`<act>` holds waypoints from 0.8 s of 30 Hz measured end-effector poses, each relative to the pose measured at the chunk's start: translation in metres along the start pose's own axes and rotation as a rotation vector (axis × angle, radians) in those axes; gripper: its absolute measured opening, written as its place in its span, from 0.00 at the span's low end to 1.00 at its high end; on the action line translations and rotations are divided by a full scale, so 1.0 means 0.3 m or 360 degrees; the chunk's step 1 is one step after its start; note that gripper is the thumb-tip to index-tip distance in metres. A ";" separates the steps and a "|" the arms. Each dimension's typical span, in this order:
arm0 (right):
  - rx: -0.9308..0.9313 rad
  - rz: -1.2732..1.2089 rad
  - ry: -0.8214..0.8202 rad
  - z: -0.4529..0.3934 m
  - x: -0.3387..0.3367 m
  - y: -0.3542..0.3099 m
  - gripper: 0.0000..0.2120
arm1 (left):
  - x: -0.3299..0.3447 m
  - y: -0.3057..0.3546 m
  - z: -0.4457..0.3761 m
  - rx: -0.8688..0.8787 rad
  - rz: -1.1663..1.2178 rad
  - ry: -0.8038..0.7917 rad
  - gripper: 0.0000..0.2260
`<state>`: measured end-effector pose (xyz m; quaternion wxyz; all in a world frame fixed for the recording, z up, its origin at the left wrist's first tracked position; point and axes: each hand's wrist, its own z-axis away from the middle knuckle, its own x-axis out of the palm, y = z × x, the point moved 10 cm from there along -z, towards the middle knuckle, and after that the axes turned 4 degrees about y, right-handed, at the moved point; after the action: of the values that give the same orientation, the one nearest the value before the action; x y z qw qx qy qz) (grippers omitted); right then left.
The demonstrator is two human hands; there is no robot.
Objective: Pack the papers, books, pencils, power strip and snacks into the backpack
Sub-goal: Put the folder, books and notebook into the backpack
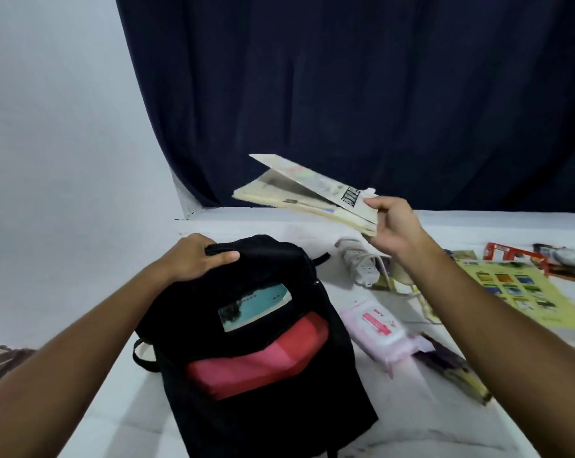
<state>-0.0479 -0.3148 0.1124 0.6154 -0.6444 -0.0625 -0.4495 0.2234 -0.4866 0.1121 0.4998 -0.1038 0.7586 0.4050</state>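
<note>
**benchguy:** Dark curtain behind, pale table (395,424) below. A worn book (299,196) is pinched at one corner by the right hand (391,226), cover flapping open; the black backpack (246,342) rim is clamped by the left hand (193,259). It could be dropped or snagged on the opening, probably.

**packrat:** Counted: one book held, two seen inside, one power strip (362,262), one pink wipes pack (378,328).

Power strip (360,262) right of backpack (246,325).
</note>
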 end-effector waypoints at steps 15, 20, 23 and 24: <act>0.0533 0.0367 0.0084 0.160 -0.040 0.435 0.15 | -0.107 0.072 -0.011 0.0039 -0.0097 0.0193 0.21; 0.0394 0.0352 0.0304 0.140 0.034 0.546 0.13 | -0.113 0.105 0.002 0.0104 -0.0179 0.0242 0.22; 0.0339 0.0465 0.0385 0.108 0.067 0.621 0.14 | -0.112 0.110 0.009 0.0112 -0.0181 0.0245 0.21; 0.0346 0.0492 0.0383 0.103 0.079 0.644 0.15 | -0.115 0.111 0.012 0.0113 -0.0180 0.0255 0.20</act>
<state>0.1040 -0.3452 -0.0093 0.7458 -0.5181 0.0627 -0.4140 0.2235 -0.4709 0.1575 0.4628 -0.1607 0.8029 0.3395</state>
